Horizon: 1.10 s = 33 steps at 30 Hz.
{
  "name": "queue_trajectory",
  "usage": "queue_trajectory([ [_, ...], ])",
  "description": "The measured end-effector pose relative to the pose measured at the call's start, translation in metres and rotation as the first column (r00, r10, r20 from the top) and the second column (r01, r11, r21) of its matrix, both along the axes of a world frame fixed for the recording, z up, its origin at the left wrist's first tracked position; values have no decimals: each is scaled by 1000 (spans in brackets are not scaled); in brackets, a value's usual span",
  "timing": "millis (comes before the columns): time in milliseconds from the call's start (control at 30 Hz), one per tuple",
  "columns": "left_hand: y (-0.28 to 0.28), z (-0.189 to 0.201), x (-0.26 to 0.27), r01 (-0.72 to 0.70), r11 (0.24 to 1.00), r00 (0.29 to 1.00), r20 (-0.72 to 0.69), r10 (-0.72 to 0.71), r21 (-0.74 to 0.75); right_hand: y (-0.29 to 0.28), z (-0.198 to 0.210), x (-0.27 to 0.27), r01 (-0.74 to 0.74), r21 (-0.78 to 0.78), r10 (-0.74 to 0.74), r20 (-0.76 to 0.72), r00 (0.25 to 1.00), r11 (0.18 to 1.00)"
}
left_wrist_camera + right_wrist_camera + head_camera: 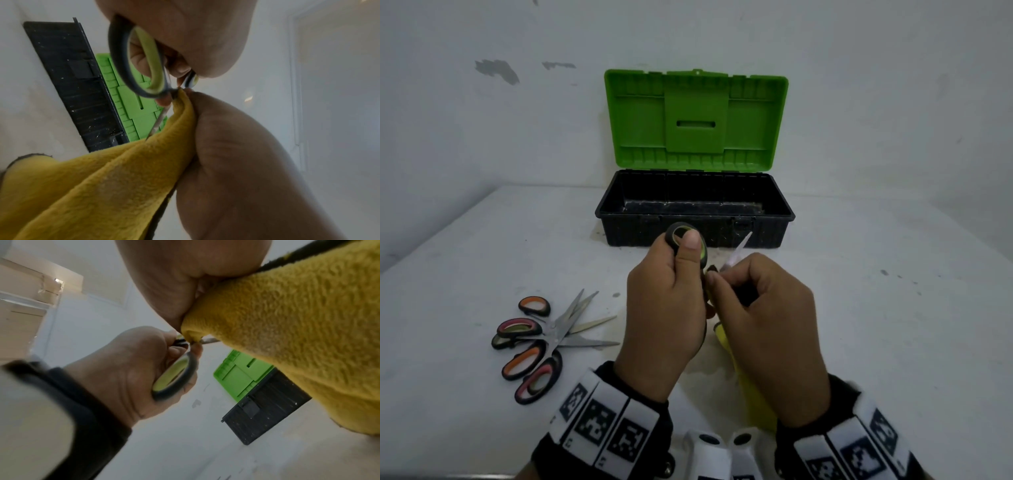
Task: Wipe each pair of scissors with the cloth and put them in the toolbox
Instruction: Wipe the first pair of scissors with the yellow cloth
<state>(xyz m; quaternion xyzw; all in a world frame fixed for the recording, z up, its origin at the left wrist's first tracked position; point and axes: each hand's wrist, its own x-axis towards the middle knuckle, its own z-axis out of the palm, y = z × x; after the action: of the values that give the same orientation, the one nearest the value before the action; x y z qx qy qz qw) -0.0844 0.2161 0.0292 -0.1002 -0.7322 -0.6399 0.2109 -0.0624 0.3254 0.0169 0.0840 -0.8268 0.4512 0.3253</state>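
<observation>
Scissors with green-lined black handles are held above the middle of the white desk, just in front of the toolbox. The left hand has its grip clenched around the handles, thumb pressed over the upper loop. In the left wrist view the fingers show through that loop. The right hand has its grip pinched on the yellow cloth, folding it around the blade near the pivot. The blade tip pokes out past the cloth toward 1 o'clock, crossing the sight line to the black front wall of the toolbox. The loose end of the cloth hangs down between the wrists toward 6 o'clock.

The toolbox sits at 12 o'clock from the hands with its green lid standing open against the wall. Its black tray looks dusty inside, and the raised scissors and both hands cover part of its front wall.

At 9 o'clock from the hands a pile of scissors lies on the desk, well apart from the toolbox. Their blades cross and fan toward 2 and 3 o'clock. The handles are black with orange, pink and greenish linings, and they overlap so closely that the exact count is hard to tell. Dark specks and smudges mark the desk around the toolbox. Bands with black-and-white square markers wrap both wrists.
</observation>
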Motion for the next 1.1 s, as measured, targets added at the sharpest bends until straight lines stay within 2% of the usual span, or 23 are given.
queue_trajectory([
  [133,1,-1,0,1,1000,1000,-2,-1,8,2,0,-1,23,-9,-23,-15,1000,1000],
  [300,0,-3,-1,-63,996,995,-76,59,-63,-2,-2,5,-21,14,21,18,1000,1000],
  [467,3,-1,1,-44,997,997,-69,39,-66,5,1,3,15,-18,-15,-26,1000,1000],
  [600,1,1,1,-63,994,994,-93,55,-84,2,1,6,-36,36,36,9,999,999],
  [767,3,1,4,1,1000,1000,-27,-1,-14,7,1,2,15,-32,-15,2,1000,999],
  [900,-1,0,6,20,1000,999,-31,-21,-14,5,2,5,1,-17,-1,9,1000,1000],
  [1100,-6,0,8,52,999,998,-37,-53,-5,16,10,-5,94,-66,-94,0,996,993],
])
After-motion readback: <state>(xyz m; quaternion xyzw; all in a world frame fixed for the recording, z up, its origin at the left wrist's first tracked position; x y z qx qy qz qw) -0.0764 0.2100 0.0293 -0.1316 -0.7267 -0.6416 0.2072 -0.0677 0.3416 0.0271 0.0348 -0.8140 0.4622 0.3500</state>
